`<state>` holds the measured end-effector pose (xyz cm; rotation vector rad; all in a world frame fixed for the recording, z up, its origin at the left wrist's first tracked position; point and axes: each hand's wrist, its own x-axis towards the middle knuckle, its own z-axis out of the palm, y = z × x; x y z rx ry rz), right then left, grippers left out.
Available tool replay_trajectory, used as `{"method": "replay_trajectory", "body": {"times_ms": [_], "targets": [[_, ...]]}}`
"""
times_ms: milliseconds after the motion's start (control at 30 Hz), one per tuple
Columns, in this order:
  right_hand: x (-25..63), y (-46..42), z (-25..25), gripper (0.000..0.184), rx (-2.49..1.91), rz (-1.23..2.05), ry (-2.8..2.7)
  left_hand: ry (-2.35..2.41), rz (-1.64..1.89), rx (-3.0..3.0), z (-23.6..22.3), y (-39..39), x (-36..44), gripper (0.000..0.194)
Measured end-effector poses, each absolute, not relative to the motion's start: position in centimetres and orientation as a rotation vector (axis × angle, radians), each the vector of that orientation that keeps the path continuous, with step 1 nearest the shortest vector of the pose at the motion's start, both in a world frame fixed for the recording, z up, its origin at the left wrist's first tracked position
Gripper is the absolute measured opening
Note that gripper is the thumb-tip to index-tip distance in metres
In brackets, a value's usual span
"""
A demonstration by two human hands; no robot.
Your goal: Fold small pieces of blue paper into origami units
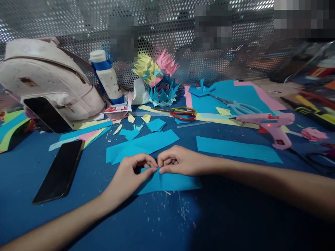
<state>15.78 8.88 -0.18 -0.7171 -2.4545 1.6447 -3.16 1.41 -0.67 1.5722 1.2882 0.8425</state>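
A blue paper strip (178,182) with a crease down its middle lies in front of me. My left hand (136,167) pinches its upper edge near the crease. Close beside it, my right hand (178,162) pinches the same edge, thumb and fingers together. The fingertips of both hands nearly touch. Just beyond my hands are more blue strips (146,143), which overlap one another. Another long blue strip (235,149) lies flat past my right wrist.
A pink glue gun (272,123) with a lit red light, red-and-yellow scissors (183,113) and light-blue scissors (239,107) are at the right and back. Folded paper flowers (163,90) stand behind. Phones (60,170), a bottle (107,76) and a backpack (49,76) occupy the left.
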Motion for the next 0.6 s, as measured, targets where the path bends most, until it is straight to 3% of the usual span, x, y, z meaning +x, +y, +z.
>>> {"method": "replay_trajectory", "body": {"times_ms": [600], "targets": [[15.87, 8.72, -0.40, 0.017, -0.661, 1.546, -2.504, 1.317, 0.842, 1.586, -0.43, 1.21, -2.92, 0.009]]}}
